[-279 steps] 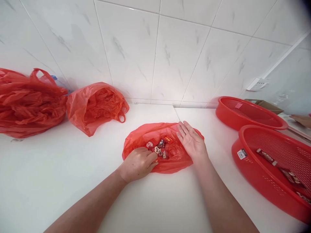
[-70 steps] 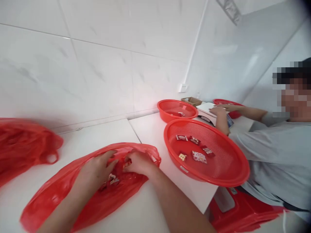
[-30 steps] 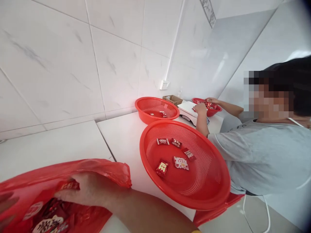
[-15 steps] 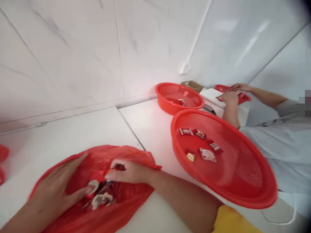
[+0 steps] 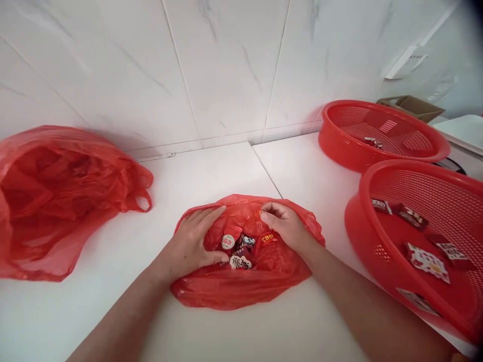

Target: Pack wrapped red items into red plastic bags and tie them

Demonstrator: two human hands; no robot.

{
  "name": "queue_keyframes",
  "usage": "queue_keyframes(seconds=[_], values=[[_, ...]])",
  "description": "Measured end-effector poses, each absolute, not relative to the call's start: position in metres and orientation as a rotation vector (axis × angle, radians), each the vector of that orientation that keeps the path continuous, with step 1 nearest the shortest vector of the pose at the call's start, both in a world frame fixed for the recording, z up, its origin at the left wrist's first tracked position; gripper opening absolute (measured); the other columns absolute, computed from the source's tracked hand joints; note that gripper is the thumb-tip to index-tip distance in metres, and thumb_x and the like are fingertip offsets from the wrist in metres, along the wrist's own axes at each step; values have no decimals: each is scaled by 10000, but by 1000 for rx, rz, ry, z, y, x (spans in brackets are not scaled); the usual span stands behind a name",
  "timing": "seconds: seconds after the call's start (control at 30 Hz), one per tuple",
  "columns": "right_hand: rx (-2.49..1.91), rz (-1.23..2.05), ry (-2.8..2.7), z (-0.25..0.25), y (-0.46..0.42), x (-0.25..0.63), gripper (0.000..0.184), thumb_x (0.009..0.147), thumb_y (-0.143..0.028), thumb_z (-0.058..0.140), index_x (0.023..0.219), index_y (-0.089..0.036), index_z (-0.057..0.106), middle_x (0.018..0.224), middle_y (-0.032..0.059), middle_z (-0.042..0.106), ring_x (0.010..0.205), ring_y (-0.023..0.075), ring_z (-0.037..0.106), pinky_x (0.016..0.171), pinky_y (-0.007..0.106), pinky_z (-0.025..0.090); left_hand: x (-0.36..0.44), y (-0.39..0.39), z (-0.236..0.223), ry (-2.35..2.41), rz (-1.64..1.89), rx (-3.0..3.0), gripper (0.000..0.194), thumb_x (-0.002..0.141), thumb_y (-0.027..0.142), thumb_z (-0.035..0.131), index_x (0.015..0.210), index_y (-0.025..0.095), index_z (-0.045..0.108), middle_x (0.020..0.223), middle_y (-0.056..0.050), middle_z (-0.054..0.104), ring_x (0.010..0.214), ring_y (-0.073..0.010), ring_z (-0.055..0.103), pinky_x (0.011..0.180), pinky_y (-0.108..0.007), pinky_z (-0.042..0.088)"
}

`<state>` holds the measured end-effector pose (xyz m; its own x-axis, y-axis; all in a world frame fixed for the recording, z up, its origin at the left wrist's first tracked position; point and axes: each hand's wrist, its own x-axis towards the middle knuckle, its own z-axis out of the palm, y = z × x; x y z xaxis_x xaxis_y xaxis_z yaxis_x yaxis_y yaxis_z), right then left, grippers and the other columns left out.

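Observation:
A red plastic bag [image 5: 226, 291] lies open on the white table with several wrapped candies [image 5: 240, 261] inside. My left hand [image 5: 190, 244] rests at the bag's left side with fingers spread, its thumb close to the candies. Over the right side of the bag, my right hand [image 5: 283, 223] has its thumb and fingers pinched together. A tiny orange bit shows at those fingertips, too small to name. Below this hand lies a red candy with yellow print [image 5: 267, 238].
Another red plastic bag [image 5: 101, 201] sits open on the left. To the right stand two red plastic baskets, the nearer one [image 5: 362, 241] and the farther one [image 5: 339, 148], both with wrapped sweets inside. A cardboard box [image 5: 415, 108] is behind them, near the tiled wall [image 5: 226, 65].
The view has swung left, so the other person is out of sight and the left bag shows more. My right hand has lifted from the candies; a red candy with yellow print now lies beneath it.

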<state>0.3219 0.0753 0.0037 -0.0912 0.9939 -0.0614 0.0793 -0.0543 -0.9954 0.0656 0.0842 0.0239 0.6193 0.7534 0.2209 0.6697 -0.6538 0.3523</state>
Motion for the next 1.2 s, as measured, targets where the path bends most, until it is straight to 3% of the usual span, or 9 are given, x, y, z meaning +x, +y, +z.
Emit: queue_keyframes(seconds=[0.13, 0.23, 0.37, 0.53, 0.7, 0.83, 1.03, 1.13, 1.2], values=[[-1309, 1171, -1481, 5, 72, 315, 270, 802, -357, 601, 1035, -222, 611, 1069, 40, 626, 948, 163, 587, 810, 294, 482, 71, 56, 34, 1173, 894, 2785, 358, 814, 299, 636, 1156, 224, 563, 1083, -72, 665, 985, -226, 602, 880, -398, 451], [-1319, 1125, -1665, 11, 69, 311, 154, 841, -293, 536, 936, -219, 630, 969, 25, 650, 851, 152, 601, 727, 269, 483, 79, 26, 35, 1130, 875, 2776, 255, 826, 225, 622, 1075, 187, 586, 906, -57, 687, 791, -180, 609, 741, -344, 468], [-1362, 967, -1761, 14, 69, 309, 86, 848, -276, 519, 830, -216, 577, 792, -4, 622, 692, 135, 562, 611, 250, 448, 81, 4, 27, 969, 822, 2766, 314, 803, 353, 645, 1029, 141, 590, 790, -60, 672, 713, -181, 598, 733, -363, 484], [-1347, 851, -1728, 8, 66, 310, 108, 850, -291, 540, 926, -227, 582, 911, 18, 659, 824, 162, 614, 703, 272, 484, 69, 5, 18, 1022, 875, 2749, 324, 778, 374, 664, 1002, 151, 596, 777, -55, 666, 746, -187, 619, 929, -441, 445], [-1221, 858, -1825, 9, 60, 310, 86, 844, -284, 546, 908, -232, 572, 872, 16, 643, 790, 159, 612, 677, 275, 487, 66, 7, 15, 1020, 872, 2741, 179, 817, 223, 614, 986, 171, 585, 677, 2, 611, 616, -122, 559, 854, -354, 488], [-1246, 912, -1923, 9, 60, 307, 100, 849, -281, 535, 914, -233, 594, 898, 12, 652, 806, 159, 610, 702, 279, 483, 69, 6, 14, 1001, 835, 2784, 114, 839, 237, 579, 929, 169, 591, 660, -3, 586, 614, -130, 529, 751, -319, 483], [-1260, 872, -1943, 5, 63, 303, 178, 853, -327, 511, 957, -219, 608, 922, 22, 661, 825, 179, 609, 741, 313, 477, 66, 11, 23, 1141, 599, 2827, 436, 809, 578, 508, 886, 158, 598, 855, -94, 629, 759, -207, 573, 748, -368, 443], [-1240, 838, -1965, 4, 62, 302, 174, 856, -333, 509, 934, -219, 614, 905, 14, 663, 803, 168, 606, 712, 298, 464, 62, 5, 34, 1266, 431, 2850, 429, 796, 586, 523, 834, 163, 588, 681, -31, 580, 682, -196, 543, 839, -437, 407], [-1250, 807, -1959, 3, 61, 302, 176, 849, -335, 521, 936, -220, 622, 914, 13, 670, 805, 168, 609, 710, 298, 459, 60, -6, 40, 1342, 366, 2848, 379, 787, 536, 571, 900, 176, 602, 707, -18, 586, 717, -199, 545, 928, -497, 354]])
